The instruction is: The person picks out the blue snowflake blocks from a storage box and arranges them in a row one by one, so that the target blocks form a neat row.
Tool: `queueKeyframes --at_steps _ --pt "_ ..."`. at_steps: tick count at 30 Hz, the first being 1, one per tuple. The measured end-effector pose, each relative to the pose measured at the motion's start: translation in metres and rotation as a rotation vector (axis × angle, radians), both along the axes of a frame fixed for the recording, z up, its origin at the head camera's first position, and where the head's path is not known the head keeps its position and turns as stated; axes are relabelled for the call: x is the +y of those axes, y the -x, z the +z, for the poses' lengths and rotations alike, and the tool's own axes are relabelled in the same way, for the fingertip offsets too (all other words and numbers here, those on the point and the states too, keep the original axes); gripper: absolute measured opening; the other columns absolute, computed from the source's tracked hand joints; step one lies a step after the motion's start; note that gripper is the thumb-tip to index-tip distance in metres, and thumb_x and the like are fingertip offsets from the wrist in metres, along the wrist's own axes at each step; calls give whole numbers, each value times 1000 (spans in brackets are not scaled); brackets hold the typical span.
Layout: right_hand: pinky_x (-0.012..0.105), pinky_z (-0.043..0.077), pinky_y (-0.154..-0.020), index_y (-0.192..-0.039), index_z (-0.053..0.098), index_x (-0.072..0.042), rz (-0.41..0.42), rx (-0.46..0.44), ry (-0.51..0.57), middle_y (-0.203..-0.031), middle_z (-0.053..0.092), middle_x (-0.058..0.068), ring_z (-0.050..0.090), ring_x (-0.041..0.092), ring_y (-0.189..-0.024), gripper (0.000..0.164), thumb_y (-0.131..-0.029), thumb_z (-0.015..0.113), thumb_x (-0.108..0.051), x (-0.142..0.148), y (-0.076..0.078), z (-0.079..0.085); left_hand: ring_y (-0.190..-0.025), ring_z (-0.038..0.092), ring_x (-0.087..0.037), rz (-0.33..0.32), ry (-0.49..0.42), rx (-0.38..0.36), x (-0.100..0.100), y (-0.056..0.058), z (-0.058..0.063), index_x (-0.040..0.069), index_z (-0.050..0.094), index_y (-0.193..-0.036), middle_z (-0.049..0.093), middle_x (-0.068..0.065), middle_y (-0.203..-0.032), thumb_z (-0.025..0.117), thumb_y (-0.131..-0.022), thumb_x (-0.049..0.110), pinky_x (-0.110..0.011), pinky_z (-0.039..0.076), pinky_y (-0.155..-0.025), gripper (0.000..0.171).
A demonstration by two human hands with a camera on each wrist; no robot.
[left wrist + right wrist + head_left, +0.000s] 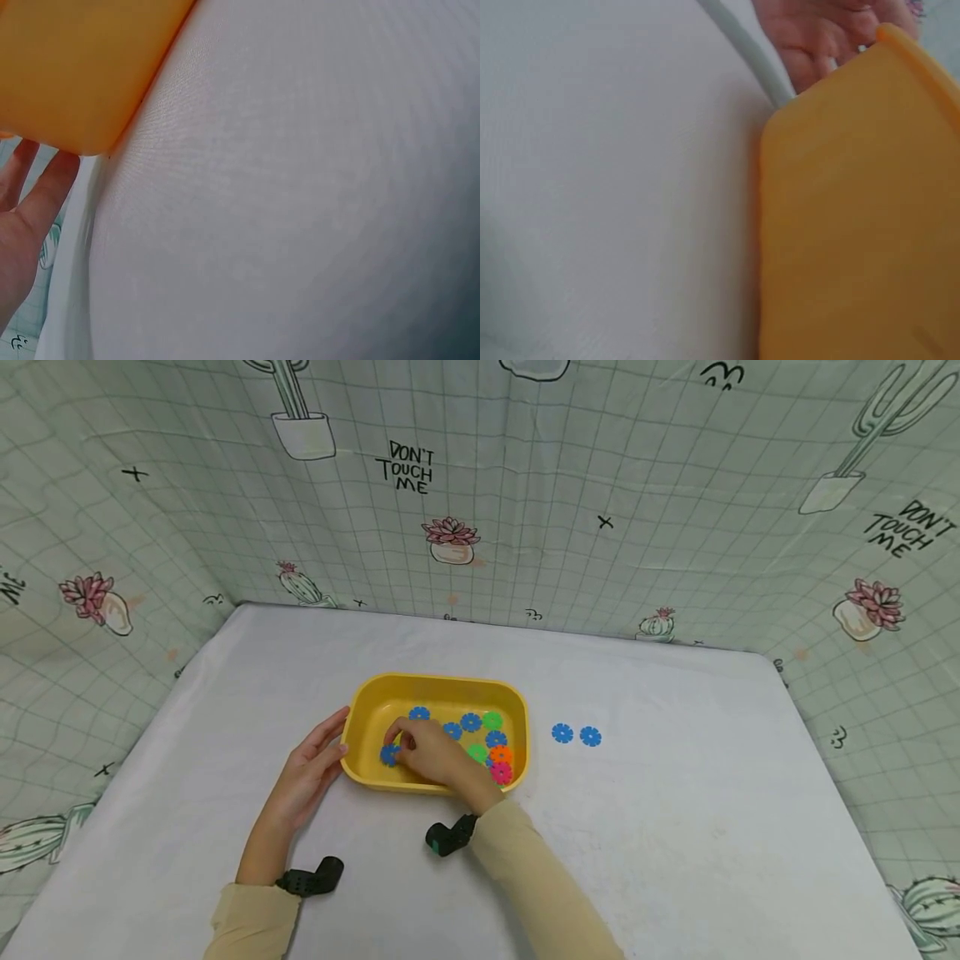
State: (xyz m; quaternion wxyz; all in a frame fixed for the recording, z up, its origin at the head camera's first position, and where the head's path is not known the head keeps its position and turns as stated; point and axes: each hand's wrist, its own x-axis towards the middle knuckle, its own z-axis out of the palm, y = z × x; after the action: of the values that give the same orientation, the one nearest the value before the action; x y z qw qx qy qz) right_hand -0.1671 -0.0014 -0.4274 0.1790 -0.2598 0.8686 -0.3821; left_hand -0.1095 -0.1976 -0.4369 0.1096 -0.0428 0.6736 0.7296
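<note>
A yellow plastic tray (442,682) lies on the white cloth with several flower-shaped notched discs inside. My right hand (431,752) reaches over its near rim, and the thumb and fingertips pinch a blue notched disc (389,754) near the left end. At the tray's left wall rests my left hand (306,775), fingers extended along the outside and thumb by the rim. The left wrist view shows two left fingers (49,187) against the orange-looking tray wall (67,75). In the right wrist view, the tray's outer side (855,210) hides the right fingers.
Two blue discs (562,733) lie side by side on the cloth right of the tray. Blue, green (492,721), orange (501,754) and pink (501,772) discs gather at the tray's right end. A patterned curtain (525,477) surrounds the table's back and sides.
</note>
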Motion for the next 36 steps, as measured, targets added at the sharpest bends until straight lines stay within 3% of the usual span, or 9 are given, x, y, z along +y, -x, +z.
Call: queueKeyframes --at_steps 7,20,28,36 --pt "15 38 -56 -100 62 -14 -93 -30 124 -73 51 -3 45 9 -64 12 -89 62 -12 12 -10 9 -114 48 2 -3 -32 10 -1 1 -1 11 24 -148 22 -15 -152 47 -97 14 -11 45 -91 56" --pt "16 41 -58 -104 63 -10 -232 21 339 -83 54 3 49 15 -73 15 -88 62 -9 46 -29 30 -116 48 1 -8 -22 23 -1 0 -1 12 24 -148 22 -15 -153 46 -97 14 -12 45 -92 55" --pt "16 39 -61 -105 64 -9 -357 31 391 -85 55 6 47 17 -74 17 -89 62 -13 77 -38 42 -116 47 2 -8 -15 14 -1 -1 1 12 24 -148 22 -14 -153 46 -97 15 -11 45 -92 55" --pt "15 42 -64 -108 61 0 -491 13 442 -89 55 13 47 17 -77 22 -88 63 -8 111 -39 45 -116 47 2 -18 -16 19 -1 0 1 12 23 -148 21 -13 -154 46 -98 16 -11 44 -92 56"
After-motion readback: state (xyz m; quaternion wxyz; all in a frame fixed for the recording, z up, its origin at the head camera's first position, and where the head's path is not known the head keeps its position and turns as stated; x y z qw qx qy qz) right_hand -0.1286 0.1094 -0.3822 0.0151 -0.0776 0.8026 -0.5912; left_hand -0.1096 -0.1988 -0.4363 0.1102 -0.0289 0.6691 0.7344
